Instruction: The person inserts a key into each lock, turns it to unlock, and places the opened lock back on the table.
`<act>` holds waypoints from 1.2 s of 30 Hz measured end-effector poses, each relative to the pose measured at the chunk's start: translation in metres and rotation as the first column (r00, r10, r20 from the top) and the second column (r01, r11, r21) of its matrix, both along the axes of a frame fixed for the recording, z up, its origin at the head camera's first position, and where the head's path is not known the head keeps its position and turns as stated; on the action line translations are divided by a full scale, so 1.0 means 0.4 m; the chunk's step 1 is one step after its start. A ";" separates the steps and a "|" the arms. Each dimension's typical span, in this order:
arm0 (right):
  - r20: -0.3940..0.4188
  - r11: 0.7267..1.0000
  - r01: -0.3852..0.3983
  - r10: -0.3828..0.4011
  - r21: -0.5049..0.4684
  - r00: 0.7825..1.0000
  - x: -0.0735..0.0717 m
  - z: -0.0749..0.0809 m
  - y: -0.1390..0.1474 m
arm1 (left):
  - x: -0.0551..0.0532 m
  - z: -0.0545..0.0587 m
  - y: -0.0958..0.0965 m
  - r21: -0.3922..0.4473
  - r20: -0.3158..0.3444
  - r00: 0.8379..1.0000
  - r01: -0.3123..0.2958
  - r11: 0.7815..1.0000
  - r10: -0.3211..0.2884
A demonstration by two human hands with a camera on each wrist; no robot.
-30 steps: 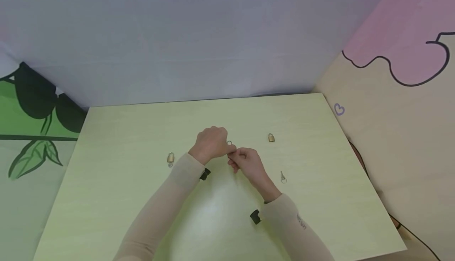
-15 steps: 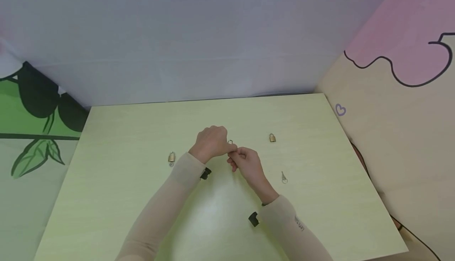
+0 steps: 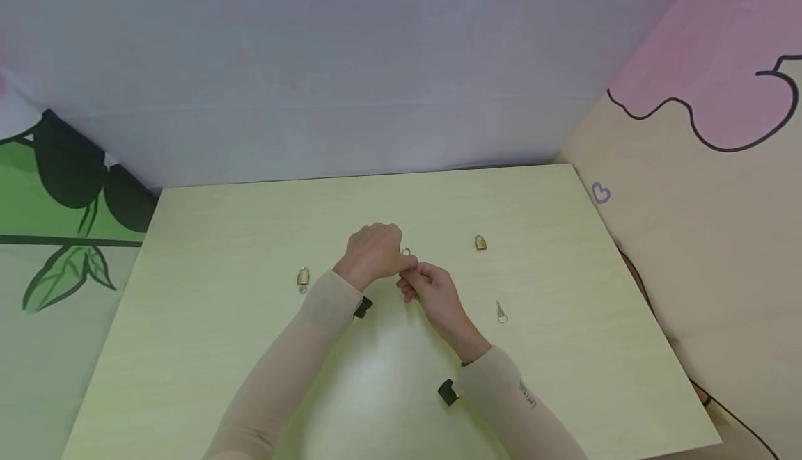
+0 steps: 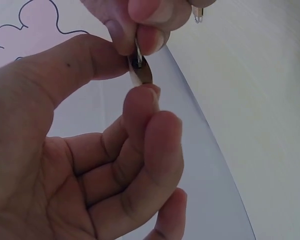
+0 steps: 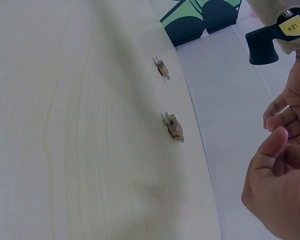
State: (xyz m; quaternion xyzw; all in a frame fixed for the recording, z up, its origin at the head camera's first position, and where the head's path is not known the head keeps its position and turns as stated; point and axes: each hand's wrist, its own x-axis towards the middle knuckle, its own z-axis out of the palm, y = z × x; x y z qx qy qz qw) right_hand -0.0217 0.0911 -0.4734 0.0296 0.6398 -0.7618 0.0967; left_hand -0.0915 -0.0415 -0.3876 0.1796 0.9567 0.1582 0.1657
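Observation:
In the head view my left hand (image 3: 371, 255) and right hand (image 3: 434, 294) meet over the middle of the table. My left thumb and fingers pinch a small brass padlock (image 4: 147, 74); its shackle (image 3: 406, 252) shows beyond the thumb in the head view. The right fingertips pinch a small key (image 4: 138, 51), its end at the padlock's keyhole face. Most of the key is covered by those fingers. In the right wrist view the right thumb (image 5: 272, 145) presses against curled fingers, and the held things are hidden.
One padlock (image 3: 303, 277) lies left on the table (image 3: 238, 349) with a ring at its bottom. Another padlock (image 3: 480, 243) lies back right, and a key on a ring (image 3: 502, 314) nearer. The right wrist view shows two padlocks with rings, one (image 5: 174, 128) closer. Walls border the table.
The right hand has shifted very slightly toward the left and down at the padlock, its fingers still pinching the key. The left hand keeps its grip in nearly the same place.

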 end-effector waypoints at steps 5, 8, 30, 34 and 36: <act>-0.006 0.997 0.043 -0.043 0.068 0.999 0.002 0.008 0.005 | 0.002 -0.003 0.005 -0.020 -0.018 1.000 -0.006 1.000 0.006; -0.004 0.992 0.057 -0.056 0.111 0.998 0.004 0.015 0.008 | 0.003 -0.005 0.008 -0.035 -0.026 1.000 -0.011 0.999 0.010; -0.006 0.999 0.035 -0.035 0.020 0.999 0.004 0.000 0.022 | 0.004 -0.001 0.024 -0.017 -0.025 1.000 -0.011 1.000 0.011; -0.006 0.998 0.036 -0.036 0.052 0.999 0.006 0.002 0.026 | 0.005 -0.003 0.023 -0.037 -0.030 0.999 -0.012 0.999 0.011; -0.012 0.995 0.030 -0.029 0.097 1.000 0.008 0.004 0.028 | 0.006 -0.006 0.023 -0.052 -0.033 0.999 -0.012 0.999 0.010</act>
